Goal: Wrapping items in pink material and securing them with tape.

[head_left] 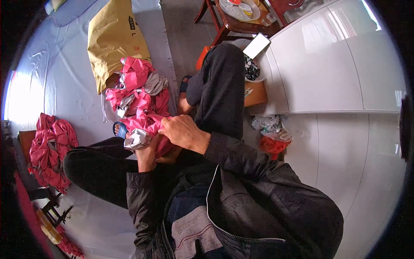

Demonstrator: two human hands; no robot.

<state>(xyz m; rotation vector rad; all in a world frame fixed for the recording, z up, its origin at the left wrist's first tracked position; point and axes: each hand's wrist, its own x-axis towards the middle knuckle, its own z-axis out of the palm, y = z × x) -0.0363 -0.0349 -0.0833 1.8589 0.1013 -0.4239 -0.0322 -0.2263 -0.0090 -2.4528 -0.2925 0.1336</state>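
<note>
The pink cloth (144,103) with silver-grey parts lies bunched in front of the seated person, its near end drawn up between the two hands over the lap, the rest heaped forward to the mouth of a yellow bag (113,41). The right hand (183,133) comes in from the right with the fingers closed on the pink part, thumb and forefinger pinching a fold. The left hand (147,152), below and to the left of it, is closed around the cloth too — a silver piece covers most of its fingers, so their exact grip cannot be told. The hands are near each other, with pink fabric between them. Just beside the left hand a blue sandal (122,129) shows on a foot. A second pink heap (51,149) lies well apart at the left, beyond the knee. On the right, past the other knee, a white phone (256,45) rests tilted over the rim of a tub (261,76) of small black and white pieces, and a brown box (256,95) sits just below — nearer the person are clear plastic (265,123) and a red bag (272,146). At the top, a wooden chair (227,28) bears a dish (226,9).
</note>
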